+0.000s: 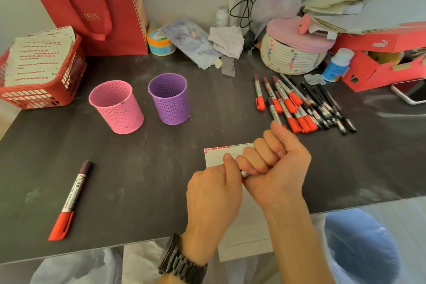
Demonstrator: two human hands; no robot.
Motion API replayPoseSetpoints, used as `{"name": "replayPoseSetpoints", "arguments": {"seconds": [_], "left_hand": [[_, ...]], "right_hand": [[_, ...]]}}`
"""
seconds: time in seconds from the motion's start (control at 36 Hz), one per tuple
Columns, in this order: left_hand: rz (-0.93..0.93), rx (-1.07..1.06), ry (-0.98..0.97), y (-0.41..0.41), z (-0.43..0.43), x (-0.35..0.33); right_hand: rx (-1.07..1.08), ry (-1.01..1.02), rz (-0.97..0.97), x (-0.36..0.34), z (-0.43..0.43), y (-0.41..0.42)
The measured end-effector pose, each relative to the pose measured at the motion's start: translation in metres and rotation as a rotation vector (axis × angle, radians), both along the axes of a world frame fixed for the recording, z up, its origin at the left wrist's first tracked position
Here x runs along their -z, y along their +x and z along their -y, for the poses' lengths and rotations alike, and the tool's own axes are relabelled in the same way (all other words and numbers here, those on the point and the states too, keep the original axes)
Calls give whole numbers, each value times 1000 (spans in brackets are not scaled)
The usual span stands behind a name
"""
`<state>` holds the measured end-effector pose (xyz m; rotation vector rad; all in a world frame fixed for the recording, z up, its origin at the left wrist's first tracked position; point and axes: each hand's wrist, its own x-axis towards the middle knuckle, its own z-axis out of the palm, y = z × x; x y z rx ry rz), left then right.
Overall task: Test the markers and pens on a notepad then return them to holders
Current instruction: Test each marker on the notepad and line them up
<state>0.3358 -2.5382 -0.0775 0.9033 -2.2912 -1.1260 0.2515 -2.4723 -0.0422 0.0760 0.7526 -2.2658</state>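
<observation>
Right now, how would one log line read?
hands: both gripping one marker over notepad | holders: empty

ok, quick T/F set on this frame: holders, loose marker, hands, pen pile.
1. Both holders, the pink holder and the purple holder, stand upright and look empty. True.
2. A lone marker lies on the table left of the hands. True.
3. The left hand rests flat on the table. False: it is closed, together with the right hand, around a marker over the notepad.
4. The pile of markers and pens lies left of the holders. False: it lies to their right.
</observation>
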Motion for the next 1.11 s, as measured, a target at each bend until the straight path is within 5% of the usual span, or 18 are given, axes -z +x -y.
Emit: {"name": "replayPoseSetpoints", "arguments": {"seconds": [0.14, 0.31, 0.39, 0.53, 0.69, 1.11], "left_hand": [[87, 150, 211, 4, 8, 0], [-3, -96, 197, 24, 32, 5], [-68, -119, 129, 28, 49, 9], [92, -30, 7, 20, 79, 26], [188, 30, -78, 17, 86, 41], [159, 66, -219, 12, 91, 53]], "right_hand": [[-106, -128, -50, 1, -11, -18], [-72, -206, -74, 8, -17, -49], [-59, -51, -69, 12, -9, -52], [-85, 327, -245, 19, 2, -53], [-204, 514, -427, 22, 17, -50], [-93, 889, -920, 60, 50, -39]]}}
